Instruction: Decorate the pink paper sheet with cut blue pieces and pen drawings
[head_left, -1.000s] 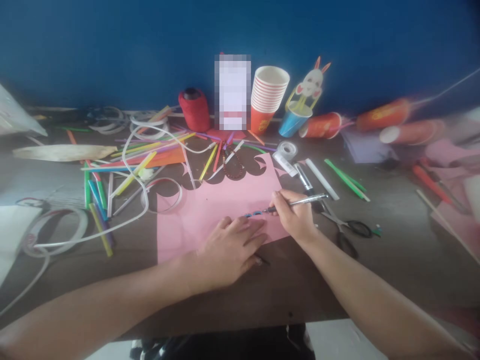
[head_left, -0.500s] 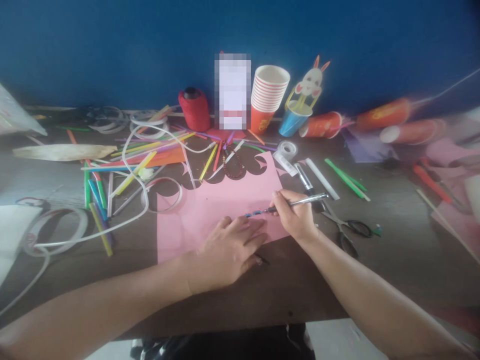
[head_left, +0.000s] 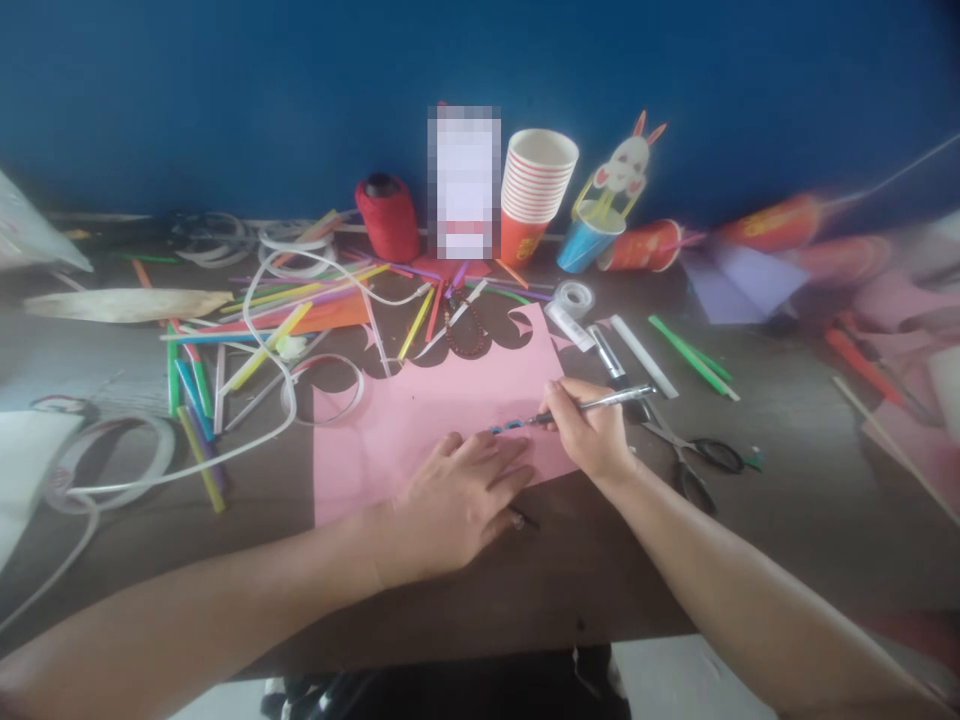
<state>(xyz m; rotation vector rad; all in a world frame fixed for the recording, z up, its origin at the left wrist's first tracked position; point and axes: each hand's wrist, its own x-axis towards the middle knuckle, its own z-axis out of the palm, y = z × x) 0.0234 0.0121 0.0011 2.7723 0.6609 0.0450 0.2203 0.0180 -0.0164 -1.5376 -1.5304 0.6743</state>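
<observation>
My left hand (head_left: 465, 495) lies on a pink paper sheet (head_left: 390, 420), its fingers stretched toward the right and resting near the sheet's lower edge. Just beyond those fingertips a small blue wavy-edged piece (head_left: 512, 425) shows on the sheet; the rest of it, if any, is hidden by the hand. Pinched in my right hand (head_left: 589, 430) is a silver and black pen (head_left: 611, 398), tilted, with its tip at the right end of the blue piece. Rounded scallops are cut out of the sheet's far edge. A thin dark object (head_left: 529, 521) pokes out by my left fingers.
Scissors (head_left: 686, 455) lie right of my right hand, near a tape roll (head_left: 576, 298). Colored straws (head_left: 270, 350) and a white cable (head_left: 251, 310) spread at left. Stacked paper cups (head_left: 538, 180), a red thread spool (head_left: 387, 220) and a rabbit figure in a blue cup (head_left: 591, 240) stand behind.
Both hands and the pen keep nearly the same place. At the back right, the purple paper looks spread wider, and the rabbit figure leans slightly further right.
</observation>
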